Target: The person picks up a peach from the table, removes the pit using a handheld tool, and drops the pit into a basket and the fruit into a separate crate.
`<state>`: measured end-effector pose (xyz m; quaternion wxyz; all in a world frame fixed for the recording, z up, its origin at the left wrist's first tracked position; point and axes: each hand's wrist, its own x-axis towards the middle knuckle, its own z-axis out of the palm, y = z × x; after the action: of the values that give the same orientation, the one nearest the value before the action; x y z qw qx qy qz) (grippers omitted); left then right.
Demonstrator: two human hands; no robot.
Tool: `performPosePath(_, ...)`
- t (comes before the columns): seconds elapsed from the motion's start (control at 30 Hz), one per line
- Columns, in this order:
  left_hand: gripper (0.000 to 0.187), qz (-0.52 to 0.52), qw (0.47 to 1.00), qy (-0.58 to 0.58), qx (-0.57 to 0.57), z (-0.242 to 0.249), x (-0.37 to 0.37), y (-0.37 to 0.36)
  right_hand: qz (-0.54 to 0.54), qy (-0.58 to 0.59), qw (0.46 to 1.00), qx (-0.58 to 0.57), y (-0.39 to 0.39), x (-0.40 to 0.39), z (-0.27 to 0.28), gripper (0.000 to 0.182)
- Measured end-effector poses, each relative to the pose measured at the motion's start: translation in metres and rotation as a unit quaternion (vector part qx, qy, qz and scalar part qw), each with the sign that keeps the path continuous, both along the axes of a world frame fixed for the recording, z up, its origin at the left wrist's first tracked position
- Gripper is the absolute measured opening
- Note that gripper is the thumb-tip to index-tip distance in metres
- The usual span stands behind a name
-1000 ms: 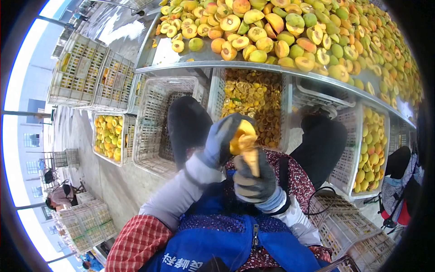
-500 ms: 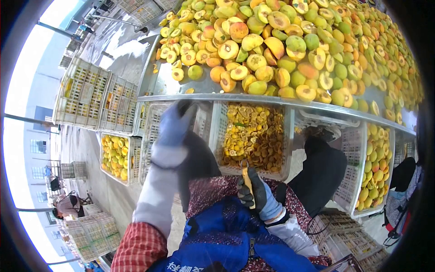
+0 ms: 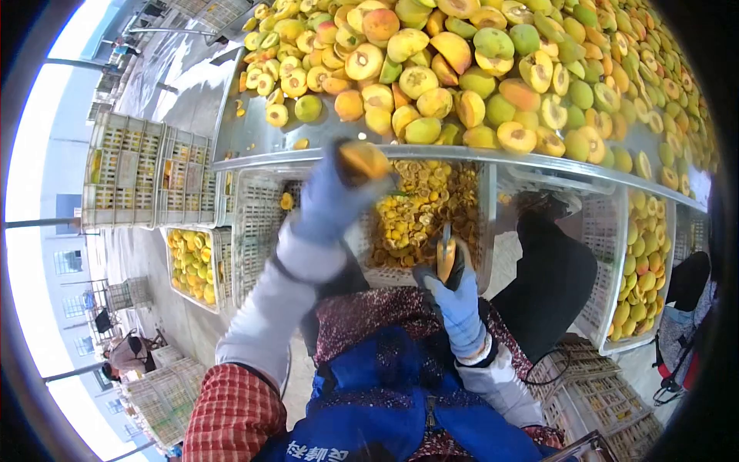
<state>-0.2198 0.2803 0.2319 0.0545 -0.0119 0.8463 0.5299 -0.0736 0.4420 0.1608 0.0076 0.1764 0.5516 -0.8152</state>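
My left hand, gloved and blurred by motion, holds a yellow-orange peach half just over the table's front edge. My right hand, in a blue and black glove, is closed around a tool with a yellow-orange handle and a short metal tip pointing up. It is over the near edge of a crate of pits and scraps. Halved peaches lie heaped on the metal table.
Stacked crates stand at the left, with a crate of peach halves below them. Another crate of halves is at the right. A person is at the far left. A metal rim runs along the table front.
My left hand has moved up and right from over the left crate and now has a peach half in it. My right hand has risen slightly with the tool, whose tip now points upward.
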Motion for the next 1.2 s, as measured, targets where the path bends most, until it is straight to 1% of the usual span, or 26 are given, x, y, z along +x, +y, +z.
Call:
performPosePath(0.03, 0.063, -0.046, 0.997, 0.058, 0.013, -0.002, 0.028, 0.004, 0.055, 0.05, 0.994, 0.083, 0.006, -0.015, 0.033, 0.035)
performPosePath(0.07, 0.058, -0.077, 0.996, 0.019, 0.042, -0.002, 0.053, 0.007, 0.109, 0.102, 0.975, 0.164, 0.008, -0.023, 0.051, 0.044)
performPosePath(0.1, 0.051, -0.109, 0.993, 0.032, 0.044, -0.005, 0.073, 0.009, 0.111, 0.104, 0.975, 0.164, 0.005, -0.024, 0.048, 0.044)
performPosePath(0.17, 0.045, -0.022, 0.994, -0.036, 0.101, -0.008, 0.099, 0.008, 0.106, 0.133, 0.984, 0.048, 0.0, -0.019, 0.038, 0.046)
performPosePath(0.2, 0.045, -0.02, 0.994, -0.037, 0.103, -0.003, 0.105, 0.013, 0.123, 0.057, 0.988, -0.077, 0.001, -0.016, 0.048, 0.042)
performPosePath(0.23, 0.044, -0.003, 0.973, -0.061, 0.222, 0.006, 0.109, 0.021, 0.124, 0.056, 0.988, -0.074, 0.001, -0.011, 0.052, 0.042)
performPosePath(0.27, 0.044, 0.012, 0.937, -0.083, 0.338, 0.012, 0.113, 0.025, 0.142, -0.004, 0.978, -0.155, 0.0, -0.006, 0.056, 0.037)
performPosePath(0.3, 0.044, 0.014, 0.936, -0.08, 0.342, 0.01, 0.116, 0.022, 0.161, -0.064, 0.957, -0.234, -0.001, -0.002, 0.058, 0.033)
performPosePath(0.37, 0.048, 0.022, 0.906, -0.14, 0.4, 0.005, 0.124, 0.011, 0.194, -0.043, 0.959, -0.201, 0.001, 0.006, 0.047, 0.032)
performPosePath(0.4, 0.044, 0.065, 0.898, -0.128, 0.416, 0.008, 0.128, 0.014, 0.188, 0.026, 0.982, 0.011, 0.003, 0.01, 0.044, 0.034)
performPosePath(0.43, 0.044, 0.067, 0.898, -0.125, 0.416, 0.01, 0.131, 0.011, 0.169, 0.097, 0.956, 0.221, 0.003, 0.013, 0.044, 0.037)
performPosePath(0.47, 0.047, 0.085, 0.921, -0.113, 0.364, 0.011, 0.133, 0.008, 0.067, 0.346, 0.848, 0.396, 0.007, 0.016, 0.047, 0.028)
performPosePath(0.5, 0.051, 0.102, 0.939, -0.104, 0.312, 0.012, 0.135, 0.007, 0.068, 0.347, 0.848, 0.396, 0.007, 0.02, 0.065, 0.028)
performPosePath(0.53, 0.047, 0.081, 0.94, -0.067, 0.324, 0.01, 0.138, 0.007, 0.138, 0.281, 0.852, 0.42, 0.006, 0.026, 0.082, 0.025)
performPosePath(0.57, 0.047, 0.08, 0.94, -0.068, 0.326, 0.011, 0.142, 0.009, 0.205, 0.213, 0.848, 0.44, 0.004, 0.032, 0.092, 0.023)
performPosePath(0.63, 0.043, 0.073, 0.937, -0.034, 0.341, 0.016, 0.152, 0.017, 0.195, 0.204, 0.856, 0.433, -0.002, 0.039, 0.093, 0.023)
performPosePath(0.67, 0.042, 0.084, 0.942, 0.017, 0.324, 0.014, 0.155, 0.02, 0.208, 0.177, 0.856, 0.438, -0.004, 0.04, 0.096, 0.022)
performPosePath(0.7, 0.042, 0.084, 0.942, 0.018, 0.325, 0.016, 0.157, 0.02, 0.221, 0.151, 0.856, 0.443, -0.005, 0.041, 0.098, 0.022)
performPosePath(0.77, 0.041, 0.08, 0.977, 0.036, 0.196, 0.022, 0.162, 0.019, 0.219, 0.156, 0.857, 0.44, -0.006, 0.046, 0.094, 0.022)
performPosePath(0.8, 0.041, 0.08, 0.977, 0.035, 0.196, 0.02, 0.164, 0.018, 0.216, 0.162, 0.858, 0.437, -0.007, 0.048, 0.092, 0.022)
performPosePath(0.9, 0.034, 0.057, 0.968, 0.096, 0.226, 0.014, 0.168, 0.018, 0.211, 0.165, 0.859, 0.435, -0.009, 0.051, 0.089, 0.023)
performPosePath(0.97, 0.028, 0.101, 0.971, 0.105, 0.192, 0.012, 0.17, 0.023, 0.206, 0.173, 0.861, 0.432, -0.01, 0.052, 0.083, 0.024)
performPosePath(1.03, 0.027, 0.093, 0.974, 0.104, 0.181, 0.01, 0.169, 0.023, 0.199, 0.179, 0.862, 0.43, -0.009, 0.053, 0.076, 0.024)
performPosePath(1.1, 0.026, 0.087, 0.977, 0.101, 0.167, 0.011, 0.168, 0.02, 0.255, 0.165, 0.859, 0.413, -0.008, 0.057, 0.069, 0.044)
performPosePath(1.17, 0.025, 0.005, 0.985, 0.137, 0.104, 0.014, 0.163, 0.016, 0.236, 0.189, 0.864, 0.403, -0.009, 0.06, 0.06, 0.045)
performPosePath(1.2, 0.025, 0.005, 0.986, 0.132, 0.102, 0.015, 0.162, 0.015, 0.216, 0.213, 0.867, 0.394, -0.009, 0.063, 0.057, 0.047)
